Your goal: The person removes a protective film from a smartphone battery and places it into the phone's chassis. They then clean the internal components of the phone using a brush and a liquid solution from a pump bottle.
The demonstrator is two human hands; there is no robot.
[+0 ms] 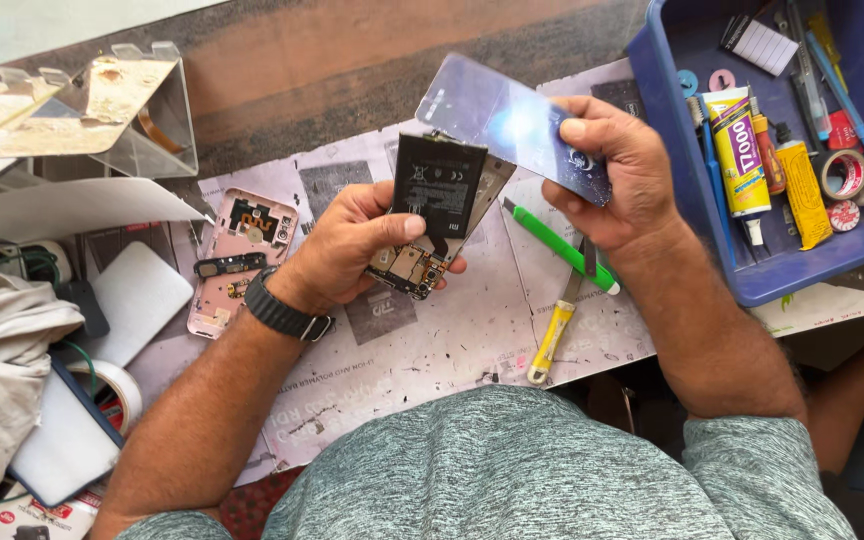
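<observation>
Opened phone [430, 215] gripped in left hand [352, 245], black battery [438, 183] facing up, thumb pressed on its lower edge, circuit board exposed below. Glossy back panel [512, 125] pinched by right hand [617, 175], fingers closed along its right edge, lifted just above and beside the phone. Both held over the paper-covered bench [422, 340].

Judged risks: thin panel likely to flex or crack under the one-edge pinch; possible slip onto the green tool [557, 245] or yellow-handled tweezers [557, 330] lying beneath. Thumb pressure on the battery could dent it. Bare board open to dust. Pink phone frame [237, 262] well left; blue tray [797, 150] of glue tubes near the right wrist, open to a knock.
</observation>
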